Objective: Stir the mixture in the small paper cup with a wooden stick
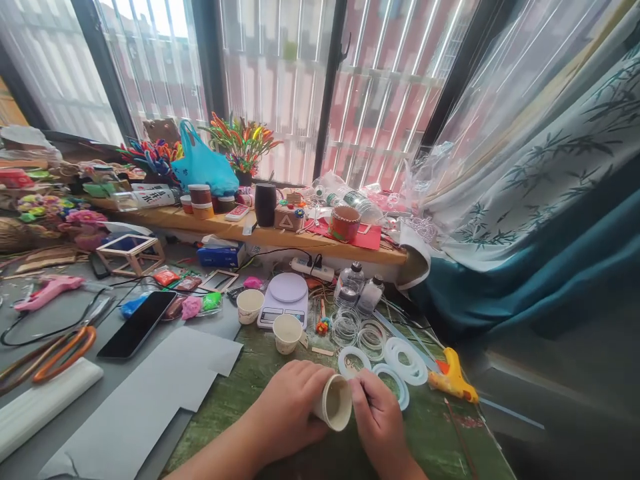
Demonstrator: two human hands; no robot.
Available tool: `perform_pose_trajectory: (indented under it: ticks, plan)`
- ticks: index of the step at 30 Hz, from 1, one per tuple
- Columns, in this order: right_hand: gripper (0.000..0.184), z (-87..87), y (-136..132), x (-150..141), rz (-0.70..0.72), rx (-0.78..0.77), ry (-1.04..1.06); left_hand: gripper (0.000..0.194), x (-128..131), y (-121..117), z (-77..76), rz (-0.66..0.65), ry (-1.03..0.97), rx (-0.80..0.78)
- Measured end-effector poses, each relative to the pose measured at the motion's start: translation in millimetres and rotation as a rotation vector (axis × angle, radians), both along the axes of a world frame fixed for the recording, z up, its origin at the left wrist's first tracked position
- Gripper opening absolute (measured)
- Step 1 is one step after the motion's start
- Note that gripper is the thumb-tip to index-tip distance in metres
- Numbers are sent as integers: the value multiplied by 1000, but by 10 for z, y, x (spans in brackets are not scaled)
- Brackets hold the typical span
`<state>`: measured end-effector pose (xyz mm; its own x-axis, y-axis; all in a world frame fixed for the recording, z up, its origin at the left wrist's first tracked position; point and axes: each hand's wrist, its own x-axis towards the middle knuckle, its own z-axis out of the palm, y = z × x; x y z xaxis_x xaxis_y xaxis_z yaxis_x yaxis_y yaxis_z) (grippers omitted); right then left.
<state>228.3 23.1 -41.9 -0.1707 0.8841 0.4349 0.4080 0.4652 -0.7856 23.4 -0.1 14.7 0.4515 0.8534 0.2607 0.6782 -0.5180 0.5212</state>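
My left hand [295, 403] is wrapped around a white paper cup [336, 403], which lies tilted with its mouth facing right and toward me. My right hand [377, 420] is closed at the cup's rim, thumb and fingers pressed together; whether it pinches the rim or a small thing there is hidden. Two more paper cups stand upright beyond my hands, one nearer [288, 333] and one farther left [250, 307]. Behind them sits a lilac kitchen scale [286, 300]. Silicone ring molds [406, 360] and clear rings [346, 327] lie just past my right hand.
Two clear bottles [350, 287] stand behind the rings. At right lies a yellow glue gun [453, 379]. To the left are white sheets [145, 393], a black phone [137, 325], scissors [65, 353] and a pink glue gun [49, 292]. A crowded wooden ledge [225, 230] runs below the window.
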Motion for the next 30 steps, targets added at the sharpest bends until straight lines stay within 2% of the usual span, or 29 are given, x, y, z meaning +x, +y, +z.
perform_pose_trajectory:
  ticks: [3,6,8,12,14,17,19,22,30]
  plan:
    - [38,2,-27,23,32,33,56,50,91,-146,123,60,-12,-84]
    - [35,17,-64,39,127,46,104,49,150,-316,114,134,-62,-227]
    - [32,40,-87,43,176,56,123,57,170,-429,33,172,-123,-289]
    - [28,100,-109,45,254,57,139,54,222,-636,-202,205,-320,-342]
    - [26,128,-112,50,273,41,144,59,262,-719,-313,251,-422,-340]
    - [27,161,-117,63,285,22,145,65,309,-781,-441,288,-510,-333]
    - [27,181,-122,71,294,21,148,67,324,-772,-482,255,-506,-343]
    - [29,212,-128,74,308,22,148,67,336,-721,-456,217,-482,-345]
    - [31,242,-117,52,225,16,137,62,422,-665,-192,232,-479,-411]
